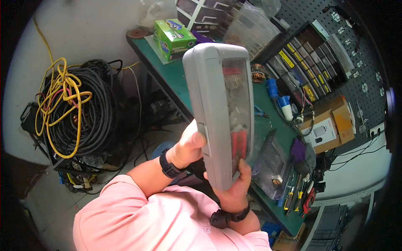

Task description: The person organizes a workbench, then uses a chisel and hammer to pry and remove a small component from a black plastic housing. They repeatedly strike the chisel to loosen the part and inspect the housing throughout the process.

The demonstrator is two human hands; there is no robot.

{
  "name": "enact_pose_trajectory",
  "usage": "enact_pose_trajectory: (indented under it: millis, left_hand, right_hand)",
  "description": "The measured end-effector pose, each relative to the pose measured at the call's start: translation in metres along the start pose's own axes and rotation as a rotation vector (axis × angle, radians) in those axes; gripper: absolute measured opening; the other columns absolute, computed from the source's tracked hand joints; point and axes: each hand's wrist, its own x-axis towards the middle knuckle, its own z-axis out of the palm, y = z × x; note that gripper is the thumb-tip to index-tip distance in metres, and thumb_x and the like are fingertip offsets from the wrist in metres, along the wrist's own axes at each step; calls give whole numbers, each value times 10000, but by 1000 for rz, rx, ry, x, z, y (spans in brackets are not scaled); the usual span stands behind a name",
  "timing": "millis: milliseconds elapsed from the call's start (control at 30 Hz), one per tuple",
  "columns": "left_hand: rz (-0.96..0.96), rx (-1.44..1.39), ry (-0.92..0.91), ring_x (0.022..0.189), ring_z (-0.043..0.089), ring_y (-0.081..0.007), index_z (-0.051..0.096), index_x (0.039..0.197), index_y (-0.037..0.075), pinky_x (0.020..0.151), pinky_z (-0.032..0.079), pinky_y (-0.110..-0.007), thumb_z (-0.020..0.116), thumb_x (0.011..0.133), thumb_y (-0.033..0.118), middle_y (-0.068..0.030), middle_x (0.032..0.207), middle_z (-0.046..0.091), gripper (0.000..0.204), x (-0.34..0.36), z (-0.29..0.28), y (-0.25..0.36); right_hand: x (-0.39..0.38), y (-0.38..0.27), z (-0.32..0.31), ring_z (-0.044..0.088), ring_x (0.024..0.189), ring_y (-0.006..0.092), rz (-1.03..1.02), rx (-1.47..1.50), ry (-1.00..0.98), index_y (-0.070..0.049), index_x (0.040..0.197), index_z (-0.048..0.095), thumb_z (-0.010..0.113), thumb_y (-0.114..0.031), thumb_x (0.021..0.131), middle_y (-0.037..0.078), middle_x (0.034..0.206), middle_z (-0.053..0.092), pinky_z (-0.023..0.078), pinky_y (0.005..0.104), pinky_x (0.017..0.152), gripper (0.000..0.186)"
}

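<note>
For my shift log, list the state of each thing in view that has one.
Gray case: looks shut, held up
Left hand: gripping the case's side
Right hand: gripping its lower end
Black cable: coiled
Yellow cable: looped over the black cable
Green box: looks shut

Room was a workshop | green workbench [171,79] held screwdrivers [288,202] | small-parts drawers [310,62] stood near a dark pegboard [298,17] | thick black cable [104,104] sat coiled by a pale wall [104,29]

No lettering legible. Yellow labels [287,59] noted on the drawers [322,55]; print too small to read. Green box [176,38]: printed faces, wording unclear. Carton [344,120]: white label [326,136] bearing a dark picture. Pink shirt [138,209]: small pale mark [208,229] on the front, unreadable.
</note>
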Motion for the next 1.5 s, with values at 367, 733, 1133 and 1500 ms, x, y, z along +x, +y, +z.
enact_pose_trajectory:
  millis: [367, 733, 1133, 1500]
  left_hand:
    - [27, 416, 771, 993, 607, -236, 592, 1159, 23, 876, 481, -373, 615, 912, 343, -111, 1133, 616, 405, 43, -130, 76]
    - [-125, 945, 903, 867, 523, -243, 557, 1160, 12, 715, 457, -386, 621, 874, 301, -96, 1051, 541, 412, 168, -214, 157]
    - [-520, 1529, 938, 563, 619, -305, 645, 798, -77, 514, 508, -398, 557, 822, 91, -158, 698, 636, 191, 221, -342, 206]
    - [-410, 1737, 912, 530, 645, -280, 654, 658, -77, 500, 486, -379, 606, 750, 84, -171, 620, 643, 191, 237, -357, 196]
  right_hand:
    - [14, -20, -12, 643, 1033, 319, -135, -164, 84, -109, 1457, 327, 564, -332, 889, 156, 1291, 563, 579, 421, 664, 654]
    - [28, -35, -14, 600, 1097, 233, -171, -70, 102, -12, 1329, 460, 605, -206, 900, 104, 1227, 594, 488, 408, 957, 492]
    - [54, -26, -27, 641, 1028, 307, -215, -178, 206, -106, 1453, 341, 620, -324, 856, 146, 1380, 503, 603, 415, 660, 694]
    - [71, -22, -9, 562, 1153, 271, -211, -201, 231, -24, 1401, 397, 648, -257, 848, 138, 1297, 557, 429, 441, 1031, 651]
